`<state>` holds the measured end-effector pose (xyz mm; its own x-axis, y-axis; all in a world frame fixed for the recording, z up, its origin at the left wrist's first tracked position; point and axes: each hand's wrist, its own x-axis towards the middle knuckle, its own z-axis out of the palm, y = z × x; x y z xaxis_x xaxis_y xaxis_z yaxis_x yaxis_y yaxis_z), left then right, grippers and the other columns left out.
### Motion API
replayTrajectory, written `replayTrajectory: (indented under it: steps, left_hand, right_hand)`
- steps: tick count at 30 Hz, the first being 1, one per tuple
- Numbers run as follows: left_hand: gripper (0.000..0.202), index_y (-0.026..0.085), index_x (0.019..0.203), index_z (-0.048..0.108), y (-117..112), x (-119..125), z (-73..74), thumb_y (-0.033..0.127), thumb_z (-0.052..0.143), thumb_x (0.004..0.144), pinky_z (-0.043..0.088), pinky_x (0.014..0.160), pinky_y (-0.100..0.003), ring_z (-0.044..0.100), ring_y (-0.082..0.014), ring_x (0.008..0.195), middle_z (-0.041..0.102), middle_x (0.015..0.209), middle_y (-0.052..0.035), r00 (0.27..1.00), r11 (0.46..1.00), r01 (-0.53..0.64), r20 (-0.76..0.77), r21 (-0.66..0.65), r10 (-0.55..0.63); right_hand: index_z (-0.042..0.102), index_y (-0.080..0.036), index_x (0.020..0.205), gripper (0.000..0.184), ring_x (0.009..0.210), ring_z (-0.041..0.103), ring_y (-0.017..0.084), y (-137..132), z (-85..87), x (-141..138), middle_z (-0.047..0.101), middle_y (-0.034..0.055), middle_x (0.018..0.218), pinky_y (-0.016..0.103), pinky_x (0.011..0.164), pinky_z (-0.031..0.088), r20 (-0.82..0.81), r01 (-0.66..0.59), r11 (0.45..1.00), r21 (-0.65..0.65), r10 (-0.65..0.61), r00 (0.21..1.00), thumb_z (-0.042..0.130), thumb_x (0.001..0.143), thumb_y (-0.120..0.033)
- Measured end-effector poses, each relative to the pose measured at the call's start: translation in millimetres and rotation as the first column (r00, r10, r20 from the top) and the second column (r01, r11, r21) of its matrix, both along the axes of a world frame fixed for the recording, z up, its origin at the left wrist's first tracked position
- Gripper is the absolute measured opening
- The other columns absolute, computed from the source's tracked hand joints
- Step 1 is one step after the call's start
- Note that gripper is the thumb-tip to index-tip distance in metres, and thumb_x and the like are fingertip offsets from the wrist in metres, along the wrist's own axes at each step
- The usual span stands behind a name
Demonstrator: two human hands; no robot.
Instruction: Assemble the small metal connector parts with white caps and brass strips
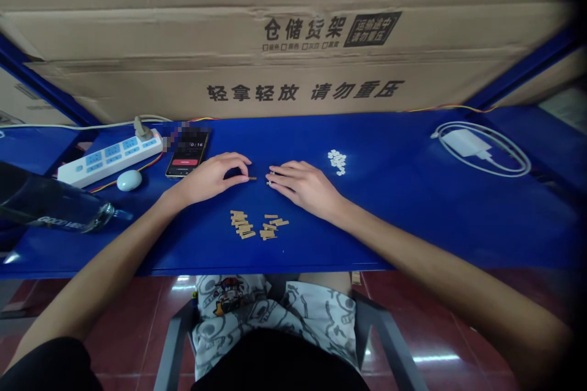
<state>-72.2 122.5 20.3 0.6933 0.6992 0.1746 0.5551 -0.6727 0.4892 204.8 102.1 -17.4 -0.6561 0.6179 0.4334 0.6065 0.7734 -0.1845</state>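
My left hand (213,178) is curled above the blue metal shelf top (413,220), pinching a small tan strip (252,178) between finger and thumb. My right hand (302,186) faces it, its fingertips closed on a small pale piece (269,182), which they mostly hide. Only a narrow gap separates the two pieces. Below the hands lies a loose heap of tan strips (259,224), and a cluster of small white pieces (338,162) sits beyond my right hand.
A white power strip (110,162) with a plug and a phone showing a timer (187,153) lie at the left. Nearby are a white egg-shaped mouse (129,180) and a dark bottle (46,204). A white charger with cable (468,143) lies right. Cardboard cartons (293,55) stand behind.
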Motion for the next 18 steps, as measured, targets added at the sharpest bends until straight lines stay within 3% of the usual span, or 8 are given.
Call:
replayTrajectory:
  steps: [4, 9, 14, 18]
  left_hand:
    - [0.02, 0.021, 0.098, 0.069, -2, 1, 6.1, 0.038, 0.06, 0.1, 0.047, 0.106, -0.042, 0.064, -0.0228, 0.117, 0.068, 0.125, -0.0075, 0.997, 1.0, 0.023, 0.073, 0.017, -0.024]
    - [0.018, 0.021, 0.097, 0.072, -8, 4, 12.1, 0.037, 0.063, 0.098, 0.052, 0.094, -0.034, 0.068, -0.0184, 0.098, 0.072, 0.107, -0.0052, 0.989, 0.989, 0.129, 0.089, -0.076, -0.122]
    - [0.019, 0.021, 0.096, 0.072, -9, 9, 2.0, 0.037, 0.062, 0.099, 0.052, 0.085, -0.032, 0.066, -0.0174, 0.09, 0.07, 0.101, -0.0038, 0.995, 0.993, 0.092, 0.045, -0.077, -0.089]
    - [0.019, 0.021, 0.097, 0.072, -9, 12, -6.6, 0.038, 0.062, 0.098, 0.051, 0.083, -0.032, 0.064, -0.0174, 0.089, 0.067, 0.101, -0.0038, 0.997, 0.997, 0.056, 0.048, -0.055, -0.054]
  right_hand:
    - [0.076, -0.02, 0.122, 0.031, 0.11, 0.067, 0.024, 11, -2.1, -3, 0.073, 0.008, 0.128, 0.043, 0.095, 0.058, -0.037, -0.006, 1.0, -0.015, 0.005, 0.999, 0.051, 0.105, -0.028]
    - [0.074, -0.02, 0.125, 0.031, 0.111, 0.064, 0.025, 45, -1.2, -23, 0.072, 0.0099, 0.13, 0.044, 0.098, 0.055, -0.035, -0.012, 0.998, -0.067, 0.01, 0.999, 0.052, 0.104, -0.025]
    - [0.072, -0.021, 0.129, 0.034, 0.118, 0.061, 0.024, 78, 0.7, -59, 0.068, 0.0082, 0.137, 0.043, 0.103, 0.05, 0.028, -0.03, 0.994, -0.102, 0.033, 0.999, 0.048, 0.106, -0.026]
    - [0.067, -0.025, 0.135, 0.036, 0.123, 0.059, 0.025, 77, 1.8, -65, 0.063, 0.0055, 0.144, 0.046, 0.104, 0.049, 0.032, -0.018, 0.995, -0.102, 0.022, 0.999, 0.046, 0.106, -0.03]
